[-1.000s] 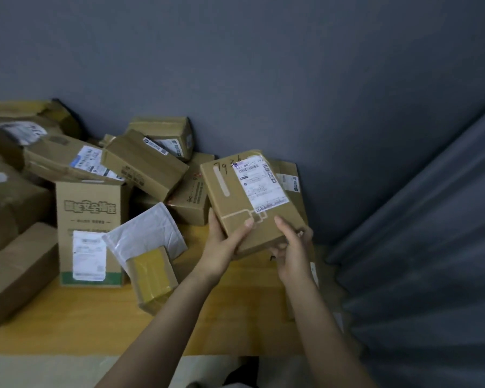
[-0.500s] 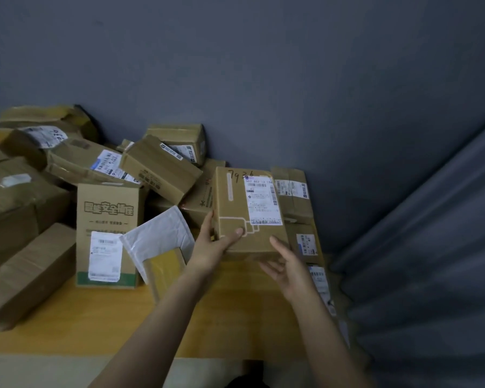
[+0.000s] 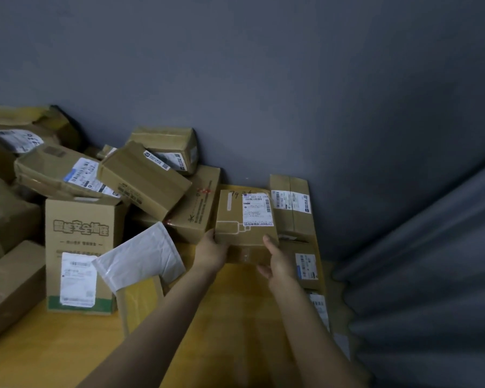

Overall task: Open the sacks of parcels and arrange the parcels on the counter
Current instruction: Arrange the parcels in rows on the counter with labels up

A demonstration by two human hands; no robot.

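From my station the largest thing is the grey wall [image 3: 235, 65], then one pleated grey curtain [image 3: 431, 275] on the right, cut off by the frame. Below them is one yellow wooden counter [image 3: 67, 345] carrying the pile of cartons [image 3: 143, 177]. I count at least eleven cartons besides the one being handled. Several on the left are cut off by the frame, and the stacking hides their lower sides.

Three of them are flat boxes [image 3: 290, 208] in a row along the counter's right edge, and the right forearm partly covers the nearer ones. One upright box with a green band [image 3: 79, 233] stands at the left. One white padded mailer [image 3: 140, 256] sits tilted just beside it and covers the top of one yellow-taped parcel [image 3: 140, 301].

The labelled parcel [image 3: 235, 217] has changed most. A second ago it was lifted and tilted towards me. Now it lies level, label up, low at the back of the counter between the scissors-marked carton [image 3: 193, 208] and the farthest flat box. I cannot tell whether its base is fully down.

The left grip [image 3: 212, 252] clasps its near left corner with the thumb on top. The right grip [image 3: 277, 261] was spread beneath it half a second ago and now holds the near right corner, thumb on top. The handwritten number starts 79. The remaining digits and the label print are too small to read.
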